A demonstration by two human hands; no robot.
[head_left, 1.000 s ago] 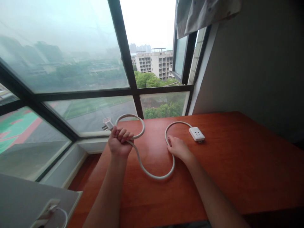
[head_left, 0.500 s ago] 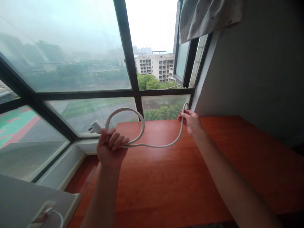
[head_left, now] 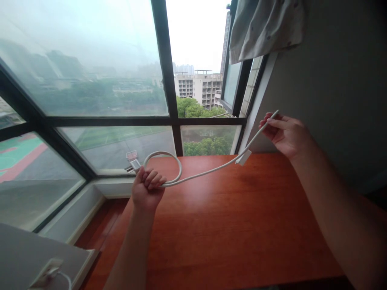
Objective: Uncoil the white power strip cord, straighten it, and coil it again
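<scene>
My left hand (head_left: pixel 147 188) is a fist around a white extension cable (head_left: pixel 202 173), with one loop of it standing up behind my fingers. The cable's plug (head_left: pixel 133 164) sticks out to the left of that fist. My right hand (head_left: pixel 286 133) is raised to the right near the wall, pinching the same cable close to its far end. The cable runs taut between both hands above the red-brown table (head_left: pixel 229 225). A small white socket block (head_left: pixel 243 157) hangs under the cable just left of my right hand.
Large windows with dark frames (head_left: pixel 165 76) stand behind the table. A grey wall (head_left: pixel 332 80) closes the right side, with a cloth (head_left: pixel 266 24) hanging at the top. A white charger with a thin lead (head_left: pixel 48 272) lies on a grey surface at the lower left.
My right hand lifted the cable off the table and pulled it up and to the right, straightening its second bend. The socket block rose off the table. My left fist kept its grip.
</scene>
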